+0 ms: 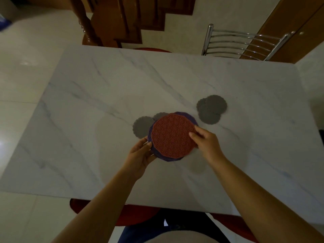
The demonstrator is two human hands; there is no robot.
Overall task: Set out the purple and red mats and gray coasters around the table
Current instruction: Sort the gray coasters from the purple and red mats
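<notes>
Separating the stacked mats looks like the step in hand, with nothing set out at a place yet; the pile sits near the middle of the marble table (105, 85), slightly toward the person. The red mat (172, 137) lies on top; the right hand (206, 142) pinches its right edge, thumb above and fingers tucked under, so that grip is narrow and holding the red mat. The left hand (142, 155) curls round the left edge of the purple mat (164, 156) beneath, holding the lower layers; whether the pile is lifted clear of the table or resting on it I cannot tell.

The next move, as I judge it, calls for peeling the red mat off the purple without dragging the lower layers along, then carrying it out to a seat, perhaps the side by the metal chair (245, 42); the mats look thin and floppy, so a firm pinch matters.

Counted: one red mat shows; purple shows at the top right and lower left, at least one mat, possibly two. Five gray coasters (211, 109) are visible; three overlap in a cluster just right of the pile, and two lie at its left (142, 127), one partly tucked beneath the mats.
</notes>
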